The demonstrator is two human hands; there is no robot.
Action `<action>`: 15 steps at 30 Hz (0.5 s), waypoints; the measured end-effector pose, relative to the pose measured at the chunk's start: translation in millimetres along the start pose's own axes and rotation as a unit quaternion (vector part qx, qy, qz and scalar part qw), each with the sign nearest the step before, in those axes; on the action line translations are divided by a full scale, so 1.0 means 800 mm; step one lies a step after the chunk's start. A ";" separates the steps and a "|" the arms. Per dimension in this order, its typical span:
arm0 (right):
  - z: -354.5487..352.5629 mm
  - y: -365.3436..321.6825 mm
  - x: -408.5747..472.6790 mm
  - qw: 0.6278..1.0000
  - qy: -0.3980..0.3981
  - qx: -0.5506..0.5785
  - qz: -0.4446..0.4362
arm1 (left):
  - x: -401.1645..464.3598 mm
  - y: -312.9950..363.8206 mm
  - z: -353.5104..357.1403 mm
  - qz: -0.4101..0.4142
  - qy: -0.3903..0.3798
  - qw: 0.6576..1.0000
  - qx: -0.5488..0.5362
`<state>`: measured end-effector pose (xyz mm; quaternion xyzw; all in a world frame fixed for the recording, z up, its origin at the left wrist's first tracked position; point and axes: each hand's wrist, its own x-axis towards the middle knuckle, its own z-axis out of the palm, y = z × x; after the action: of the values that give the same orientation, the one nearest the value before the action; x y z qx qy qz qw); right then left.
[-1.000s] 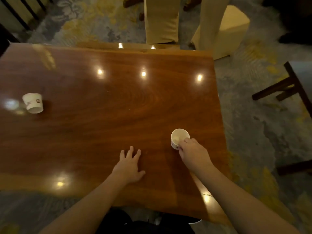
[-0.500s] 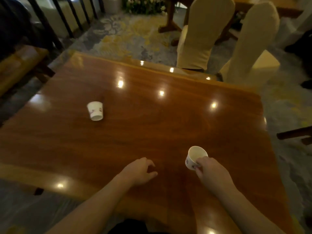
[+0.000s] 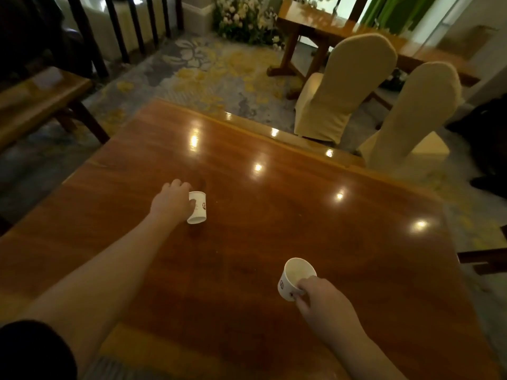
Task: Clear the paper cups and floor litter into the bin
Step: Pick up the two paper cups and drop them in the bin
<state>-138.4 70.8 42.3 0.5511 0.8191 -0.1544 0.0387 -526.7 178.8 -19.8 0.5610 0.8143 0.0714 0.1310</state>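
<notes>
One paper cup is held by the right hand above the tabletop. The tipped cup (mid-tabletop) is gripped by the left hand; it could be squashed if squeezed.

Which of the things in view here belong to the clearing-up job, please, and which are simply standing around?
Part of the job:
- upside-down paper cup, left hand at its side
- upright paper cup, gripped by right hand

Just there:
- wooden table
- two covered chairs
- flowers

No bin or floor litter shows.
</notes>
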 end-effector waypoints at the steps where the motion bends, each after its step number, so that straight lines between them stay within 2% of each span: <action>1: -0.002 -0.006 0.003 1.000 -0.001 -0.004 0.000 | 0.015 -0.001 0.004 0.002 -0.007 1.000 0.009; 8: -0.012 -0.034 0.019 1.000 0.010 -0.012 -0.017 | 0.054 -0.001 0.031 0.006 -0.080 0.997 0.009; 12: -0.012 -0.041 0.025 0.999 0.025 -0.006 -0.024 | 0.038 0.005 0.025 0.003 -0.091 0.995 -0.044; 15: -0.013 -0.043 0.026 0.999 0.035 -0.003 -0.037 | 0.006 0.017 0.014 0.043 -0.068 0.995 -0.053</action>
<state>-176.7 80.2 54.4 0.5254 0.8402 -0.1338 0.0064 -513.0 188.0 -27.9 0.5911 0.7739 0.0813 0.2123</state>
